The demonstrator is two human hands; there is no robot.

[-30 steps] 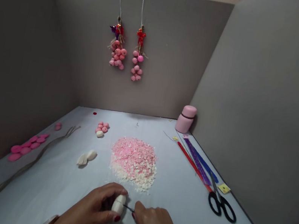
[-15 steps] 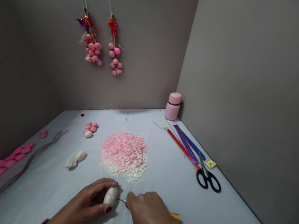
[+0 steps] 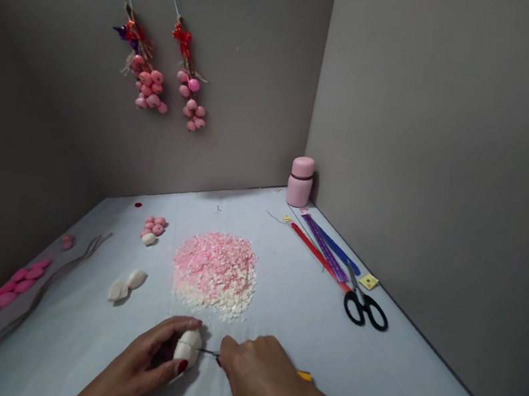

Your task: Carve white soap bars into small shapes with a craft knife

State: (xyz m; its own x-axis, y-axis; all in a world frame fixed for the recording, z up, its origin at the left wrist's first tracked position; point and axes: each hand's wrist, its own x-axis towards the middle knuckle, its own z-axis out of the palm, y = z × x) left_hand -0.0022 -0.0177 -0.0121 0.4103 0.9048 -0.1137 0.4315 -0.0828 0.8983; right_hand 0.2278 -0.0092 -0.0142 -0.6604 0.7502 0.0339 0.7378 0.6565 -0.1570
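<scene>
My left hand grips a white oval piece, which looks like soap, between thumb and fingers just above the table. A thin line runs across the piece. My right hand is closed around a slim craft knife. Its narrow metal blade points left and meets the right side of the white piece. Most of the handle is hidden in my palm; a yellow part shows behind the hand. Beyond my hands lies a heap of pink and white shavings.
Two white pieces and a cluster of small pink balls lie left of the heap. Brown cord and bright pink pieces are farther left. Scissors, ribbons and a pink flask stand or lie right. Bead bunches hang behind.
The whole view has shifted, so the scene sits slightly farther left. My left hand has tilted the white piece a little, and the blade still touches its side.
</scene>
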